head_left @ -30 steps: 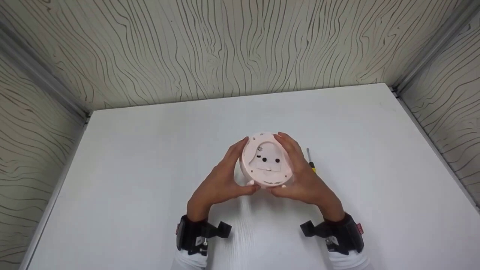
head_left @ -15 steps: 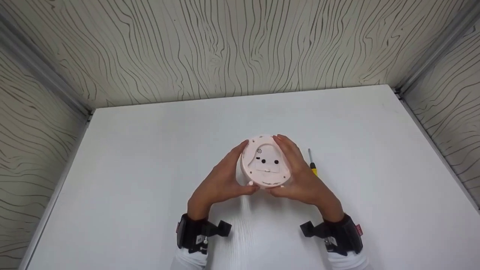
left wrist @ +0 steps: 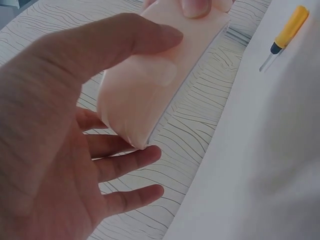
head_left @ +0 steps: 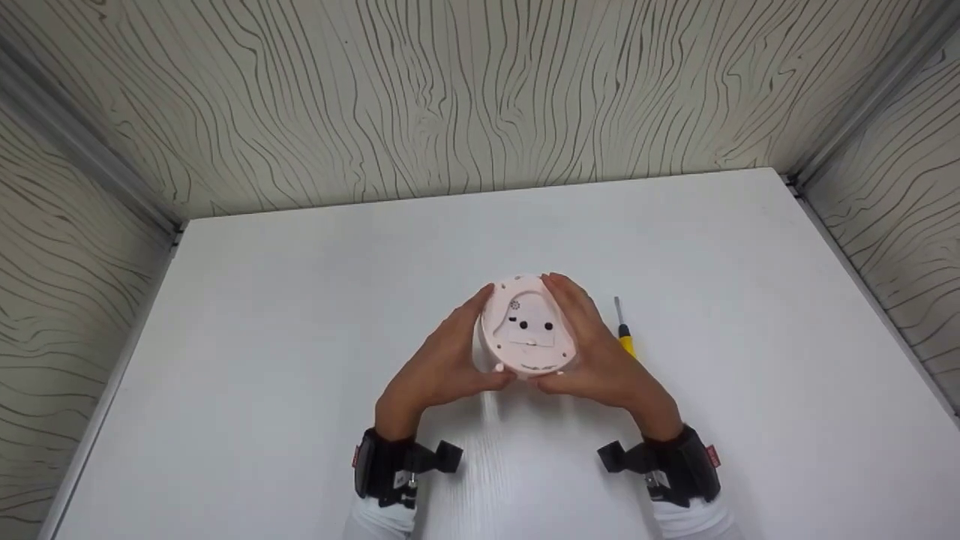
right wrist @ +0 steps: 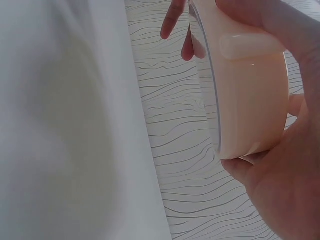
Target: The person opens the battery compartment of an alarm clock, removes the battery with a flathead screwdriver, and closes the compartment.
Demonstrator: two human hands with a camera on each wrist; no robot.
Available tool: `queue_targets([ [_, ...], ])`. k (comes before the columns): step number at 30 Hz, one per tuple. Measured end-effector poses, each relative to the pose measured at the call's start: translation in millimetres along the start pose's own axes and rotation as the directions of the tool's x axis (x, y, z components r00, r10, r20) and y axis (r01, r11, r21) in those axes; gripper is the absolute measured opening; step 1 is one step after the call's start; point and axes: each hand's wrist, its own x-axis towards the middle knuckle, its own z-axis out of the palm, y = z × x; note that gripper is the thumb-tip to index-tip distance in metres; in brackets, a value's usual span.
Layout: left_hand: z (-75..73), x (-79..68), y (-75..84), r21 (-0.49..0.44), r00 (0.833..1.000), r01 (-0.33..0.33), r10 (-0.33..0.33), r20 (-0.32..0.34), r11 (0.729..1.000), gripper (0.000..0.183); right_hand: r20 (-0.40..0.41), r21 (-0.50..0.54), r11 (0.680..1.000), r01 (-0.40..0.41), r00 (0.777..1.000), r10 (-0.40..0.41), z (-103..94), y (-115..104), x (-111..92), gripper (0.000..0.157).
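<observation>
A round, pale pink alarm clock (head_left: 531, 356) is held up by both hands, its back turned to the head camera. Two dark knobs, a ring of small speaker holes and a battery cover show on that back. My left hand (head_left: 442, 367) grips the left side, thumb along the bottom near a small foot. On the opposite side my right hand (head_left: 611, 364) holds the rim, fingers over the top edge and thumb underneath. In the left wrist view the smooth side wall of the clock (left wrist: 135, 95) lies under the thumb. The clock's front is mostly hidden.
A screwdriver (head_left: 626, 341) with a yellow and black handle lies on the white table (head_left: 300, 322), just beyond my right hand. Wood-grain panels (head_left: 480, 97) stand along the back and both sides of the table.
The clock has shifted slightly down and left in the head view, both hands keeping their grip. More of the screwdriver's yellow handle now shows beside the right hand.
</observation>
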Motion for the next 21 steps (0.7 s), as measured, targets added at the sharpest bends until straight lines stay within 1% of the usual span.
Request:
queue_targets([
  [8,1.6,0.2,-1.6,0.008,0.999,0.047,-0.047,0.016,0.999,0.108,0.022,-0.055,0.998,-0.007,1.0,0.008,2.3,3.1,0.0,0.116],
  [14,2.7,0.7,-2.8,0.001,0.999,0.044,-0.045,0.017,0.999,0.109,0.021,-0.072,0.997,0.001,1.0,0.001,3.1,4.8,-0.8,0.118],
  [18,3.8,0.5,-3.5,0.001,0.997,0.065,-0.065,0.033,0.998,0.11,0.038,-0.085,0.996,-0.004,0.999,0.007,3.2,7.2,-0.8,0.12],
  [21,5.2,0.5,-4.9,0.019,0.997,0.063,-0.063,0.04,0.998,0.112,0.062,-0.094,0.996,-0.012,0.998,0.018,3.0,9.3,-0.7,0.12],
])
